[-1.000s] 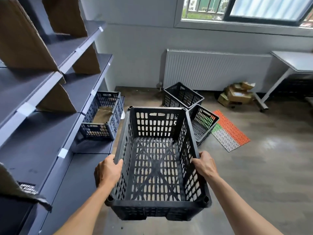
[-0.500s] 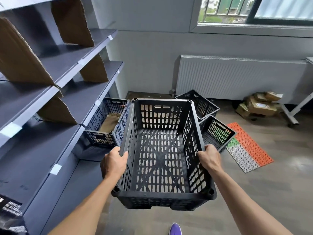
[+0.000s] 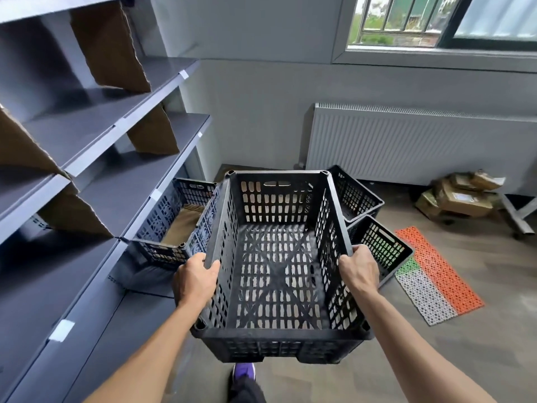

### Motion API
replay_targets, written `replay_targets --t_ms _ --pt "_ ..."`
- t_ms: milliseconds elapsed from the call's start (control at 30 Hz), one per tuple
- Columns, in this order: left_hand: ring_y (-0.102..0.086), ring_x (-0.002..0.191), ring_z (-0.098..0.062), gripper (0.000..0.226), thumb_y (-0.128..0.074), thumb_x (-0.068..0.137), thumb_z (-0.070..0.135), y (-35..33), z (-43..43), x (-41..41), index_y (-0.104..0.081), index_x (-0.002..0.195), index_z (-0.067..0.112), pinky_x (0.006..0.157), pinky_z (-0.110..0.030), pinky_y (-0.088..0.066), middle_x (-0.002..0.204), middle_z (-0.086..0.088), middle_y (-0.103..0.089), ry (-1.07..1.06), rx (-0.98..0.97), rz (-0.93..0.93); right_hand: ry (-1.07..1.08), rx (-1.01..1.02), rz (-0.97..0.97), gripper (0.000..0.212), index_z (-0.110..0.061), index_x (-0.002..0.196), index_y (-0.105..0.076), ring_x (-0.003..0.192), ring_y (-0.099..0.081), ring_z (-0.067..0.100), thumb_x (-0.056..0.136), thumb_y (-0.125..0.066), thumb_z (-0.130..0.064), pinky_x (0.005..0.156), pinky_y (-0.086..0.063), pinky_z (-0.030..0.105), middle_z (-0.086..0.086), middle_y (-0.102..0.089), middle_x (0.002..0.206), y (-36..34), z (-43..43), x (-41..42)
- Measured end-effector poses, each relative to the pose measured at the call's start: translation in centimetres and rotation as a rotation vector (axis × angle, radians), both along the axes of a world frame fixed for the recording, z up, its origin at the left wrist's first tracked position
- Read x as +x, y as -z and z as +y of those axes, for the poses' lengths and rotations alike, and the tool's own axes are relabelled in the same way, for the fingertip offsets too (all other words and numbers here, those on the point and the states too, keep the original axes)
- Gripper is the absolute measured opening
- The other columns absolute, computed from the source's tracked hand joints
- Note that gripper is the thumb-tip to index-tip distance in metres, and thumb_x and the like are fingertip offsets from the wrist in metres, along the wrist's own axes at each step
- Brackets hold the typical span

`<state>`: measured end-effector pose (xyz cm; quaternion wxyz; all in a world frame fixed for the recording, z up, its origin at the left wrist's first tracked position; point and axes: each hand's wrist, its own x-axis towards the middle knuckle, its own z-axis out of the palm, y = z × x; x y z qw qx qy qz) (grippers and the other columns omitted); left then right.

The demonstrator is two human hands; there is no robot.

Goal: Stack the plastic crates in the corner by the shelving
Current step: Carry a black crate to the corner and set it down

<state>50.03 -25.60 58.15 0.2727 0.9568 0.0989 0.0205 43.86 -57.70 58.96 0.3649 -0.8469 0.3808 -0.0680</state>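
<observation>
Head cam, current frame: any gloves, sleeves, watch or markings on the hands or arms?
Nothing worn. The left hand and right hand have no gloves, rings, watch or bands showing. The left forearm and right forearm are bare down to the frame edge, with no sleeve in view. Below them are a purple shoe and a dark trouser leg.

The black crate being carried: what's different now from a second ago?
The black crate has been carried forward, closer to the corner and the two floor crates; a purple shoe has stepped into view below it. Nothing was grabbed or released: the left hand and right hand keep gripping its side rims. The floor crates and mat lie as before.
</observation>
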Motion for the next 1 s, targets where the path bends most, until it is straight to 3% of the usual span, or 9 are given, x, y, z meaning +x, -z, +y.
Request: replay_targets --t_ms 167,400,500,667,1000 --pt "-0.04 0.046 -0.028 0.05 -0.069 0.084 0.034 0.9 0.0 5.9 -0.029 0.06 0.013 0.046 -0.03 -0.03 0.046 -0.002 -0.037 0.071 0.0 -0.024 0.025 -0.018 0.014 0.015 -0.013 0.098 -0.053 0.074 -0.057 0.021 0.083 -0.049 -0.012 0.065 -0.044 0.034 0.006 -0.062 0.088 0.5 0.2 5.1" --pt "-0.047 0.053 -0.028 0.042 -0.066 0.086 0.037 0.3 0.2 14.6 -0.042 0.066 0.008 0.046 -0.029 -0.026 0.053 -0.006 -0.05 0.084 0.02 0.003 0.059 -0.038 0.045 0.015 -0.012 0.097 -0.053 0.074 -0.058 0.022 0.082 -0.049 -0.012 0.061 -0.042 0.033 0.006 -0.062 0.087 0.3 0.9 12.3" --pt "-0.046 0.053 -0.028 0.041 -0.065 0.087 0.037 0.1 0.5 18.1 -0.045 0.068 0.006 0.048 -0.031 -0.029 0.056 -0.011 -0.054 0.1 0.01 -0.012 0.073 -0.049 0.052 0.015 -0.013 0.097 -0.053 0.075 -0.058 0.024 0.082 -0.05 -0.013 0.062 -0.04 0.033 0.006 -0.062 0.087 0.4 1.2 15.3" --pt "-0.055 0.052 -0.029 0.039 -0.064 0.085 0.04 -0.1 0.6 22.9 -0.052 0.067 0.008 0.05 -0.032 -0.046 0.052 -0.005 -0.057 0.13 -0.003 -0.018 0.078 -0.048 0.049 0.014 -0.013 0.095 -0.054 0.075 -0.059 0.025 0.082 -0.05 -0.014 0.064 -0.042 0.034 0.006 -0.063 0.085 0.3 1.0 19.5" --pt "-0.059 0.053 -0.029 0.039 -0.058 0.078 0.047 1.1 -3.3 29.8 -0.055 0.069 0.009 0.052 -0.038 -0.054 0.053 -0.005 -0.059 0.07 -0.1 0.021 0.036 -0.026 0.035 0.016 -0.014 0.097 -0.057 0.081 -0.06 0.028 0.082 -0.051 -0.016 0.069 -0.044 0.034 0.007 -0.064 0.09 0.6 -3.4 28.1"
